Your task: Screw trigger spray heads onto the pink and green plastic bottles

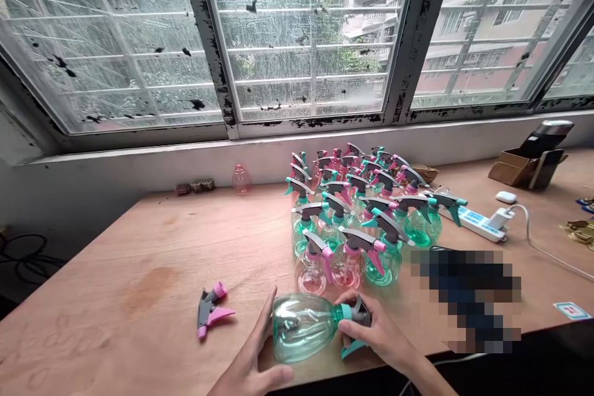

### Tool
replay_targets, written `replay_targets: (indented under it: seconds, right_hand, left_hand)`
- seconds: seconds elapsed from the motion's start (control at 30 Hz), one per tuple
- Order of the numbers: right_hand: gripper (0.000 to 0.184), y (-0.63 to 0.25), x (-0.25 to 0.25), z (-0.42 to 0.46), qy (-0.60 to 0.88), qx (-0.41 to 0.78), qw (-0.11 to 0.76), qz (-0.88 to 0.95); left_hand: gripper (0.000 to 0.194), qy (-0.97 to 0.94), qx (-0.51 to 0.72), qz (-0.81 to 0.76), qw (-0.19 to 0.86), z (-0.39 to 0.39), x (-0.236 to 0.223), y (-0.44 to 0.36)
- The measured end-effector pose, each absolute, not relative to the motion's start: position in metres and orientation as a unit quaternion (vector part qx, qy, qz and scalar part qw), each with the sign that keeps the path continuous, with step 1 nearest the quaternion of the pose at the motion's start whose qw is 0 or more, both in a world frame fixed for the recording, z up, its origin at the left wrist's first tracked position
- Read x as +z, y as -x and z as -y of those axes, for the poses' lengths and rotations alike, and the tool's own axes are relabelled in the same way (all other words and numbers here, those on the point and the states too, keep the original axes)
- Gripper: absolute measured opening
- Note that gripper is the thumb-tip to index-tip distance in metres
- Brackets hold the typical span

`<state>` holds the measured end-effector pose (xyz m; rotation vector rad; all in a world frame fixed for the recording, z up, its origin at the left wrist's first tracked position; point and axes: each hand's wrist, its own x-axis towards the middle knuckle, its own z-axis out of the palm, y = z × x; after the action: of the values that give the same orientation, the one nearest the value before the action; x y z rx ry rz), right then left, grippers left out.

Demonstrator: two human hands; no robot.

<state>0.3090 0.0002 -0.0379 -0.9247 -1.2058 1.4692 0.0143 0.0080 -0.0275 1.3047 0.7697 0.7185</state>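
Note:
My right hand (374, 328) grips a green transparent spray bottle (304, 328) by its neck, thumb on the teal collar. The bottle lies sideways in the air, base to the left, and its grey and teal spray head is partly hidden by my fingers. My left hand (260, 356) is at the bottle's base, thumb and fingers spread around that end; whether it touches cannot be made out. On the table to the left lies a loose grey and pink spray head (212, 312). Rows of pink and green spray bottles (346, 269) with heads on stand just beyond my hands.
A pink bottle without a head (241, 179) stands near the wall, beside small brown objects (195, 186). To the right are a white power strip (477, 223) with a plugged-in charger, a blurred-out dark item (468, 291), a card (573, 310) and an open cardboard box (524, 167).

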Motion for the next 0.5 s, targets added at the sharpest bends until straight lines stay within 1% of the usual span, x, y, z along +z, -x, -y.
replay_targets:
  seconds: [0.13, 0.2, 0.37, 0.5]
  right_hand:
    - [0.037, -0.3099, -0.0362, 0.0007, 0.383, 0.609, 0.491, 0.491]
    - [0.038, -0.3106, -0.0363, 0.0006, 0.385, 0.612, 0.491, 0.486]
    - [0.039, -0.3122, -0.0365, 0.0009, 0.386, 0.614, 0.497, 0.477]
    - [0.038, -0.3118, -0.0348, 0.0017, 0.385, 0.614, 0.497, 0.477]
  left_hand:
    - [0.096, -0.574, 0.340, -0.346, 0.660, -0.0088, -0.0349, -0.0087]
    - [0.091, -0.578, 0.339, -0.351, 0.654, -0.0090, -0.0346, -0.0085]
    - [0.100, -0.588, 0.316, -0.361, 0.651, -0.0078, -0.0288, -0.0122]
    - [0.097, -0.583, 0.321, -0.362, 0.652, -0.0073, -0.0322, -0.0126]
